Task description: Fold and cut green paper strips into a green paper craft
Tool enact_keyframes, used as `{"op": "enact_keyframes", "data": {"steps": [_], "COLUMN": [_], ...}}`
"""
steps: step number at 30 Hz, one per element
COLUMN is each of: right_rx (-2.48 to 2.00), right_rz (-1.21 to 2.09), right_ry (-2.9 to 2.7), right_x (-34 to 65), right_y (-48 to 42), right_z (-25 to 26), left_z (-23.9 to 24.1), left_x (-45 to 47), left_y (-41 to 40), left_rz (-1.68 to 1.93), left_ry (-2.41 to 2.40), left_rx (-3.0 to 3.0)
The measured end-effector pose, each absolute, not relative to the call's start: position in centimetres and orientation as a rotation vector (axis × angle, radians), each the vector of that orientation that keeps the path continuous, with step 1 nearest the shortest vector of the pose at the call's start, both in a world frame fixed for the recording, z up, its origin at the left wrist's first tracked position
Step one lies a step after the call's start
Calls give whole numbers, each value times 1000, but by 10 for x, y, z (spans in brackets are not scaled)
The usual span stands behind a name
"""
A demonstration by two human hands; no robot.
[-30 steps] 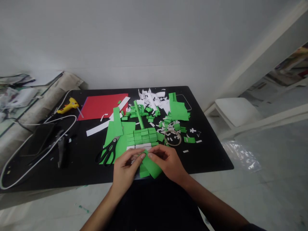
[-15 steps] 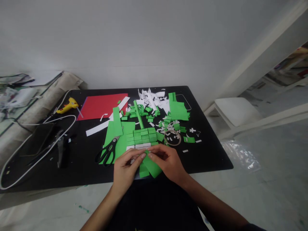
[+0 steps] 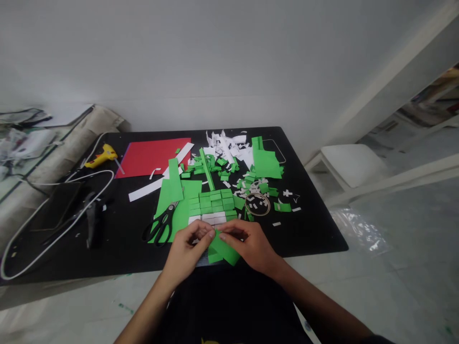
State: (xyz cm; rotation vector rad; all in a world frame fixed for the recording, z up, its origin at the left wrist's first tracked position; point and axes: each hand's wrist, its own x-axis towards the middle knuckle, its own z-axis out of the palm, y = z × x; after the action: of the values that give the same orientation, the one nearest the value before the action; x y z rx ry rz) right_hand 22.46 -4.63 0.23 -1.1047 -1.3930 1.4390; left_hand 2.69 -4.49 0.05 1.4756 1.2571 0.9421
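My right hand (image 3: 251, 242) pinches a strip of green paper (image 3: 228, 252) near the table's front edge. Fingertips of my left hand (image 3: 190, 244) are closed at the same strip's upper end, nearly meeting the right thumb. Just beyond the hands lies a block of folded green paper pieces (image 3: 211, 201) set in rows, with a white paper section (image 3: 211, 218) along its near side. Another green piece (image 3: 214, 257) shows under the held strip. Black-handled scissors (image 3: 162, 225) rest left of my left hand on a green sheet (image 3: 193, 188).
A yellow glue gun (image 3: 103, 156) and red sheet (image 3: 150, 156) lie at the back left. White scraps (image 3: 227, 145), green scraps (image 3: 211, 165) and a roll of tape (image 3: 257, 204) sit beyond and right of the hands. A white cable (image 3: 53, 203) loops at left; a white stool (image 3: 349, 165) stands right.
My fingertips have drawn down slightly toward the table's front edge, and more of the white section shows. The green strip is still held.
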Motion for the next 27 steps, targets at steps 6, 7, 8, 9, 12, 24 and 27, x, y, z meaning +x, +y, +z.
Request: {"op": "enact_keyframes", "data": {"steps": [6, 7, 8, 9, 12, 24, 27], "right_rx": [-1119, -1123, -1123, -1123, -1124, -1217, -1223], "right_rz": [1455, 1456, 1460, 1464, 1474, 1591, 1597], "right_ry": [-1412, -1411, -1411, -1414, -1440, -1399, -1324], "right_x": [225, 225, 225, 225, 225, 241, 246], "right_y": [-46, -45, -45, -45, -46, -42, -39], "right_z": [2, 1, 1, 1, 1, 5, 5], "left_z": [0, 0, -1, -1, -2, -8, -9], "left_x": [27, 26, 26, 26, 24, 8, 6], "left_y": [-43, -42, -42, -42, -43, -42, -41], "left_rz": [889, 890, 891, 887, 857, 1162, 1201], "left_ry": [1217, 1215, 1213, 1209, 1188, 1328, 1355], "left_rx": [1471, 1462, 1454, 1447, 1454, 1310, 1278]}}
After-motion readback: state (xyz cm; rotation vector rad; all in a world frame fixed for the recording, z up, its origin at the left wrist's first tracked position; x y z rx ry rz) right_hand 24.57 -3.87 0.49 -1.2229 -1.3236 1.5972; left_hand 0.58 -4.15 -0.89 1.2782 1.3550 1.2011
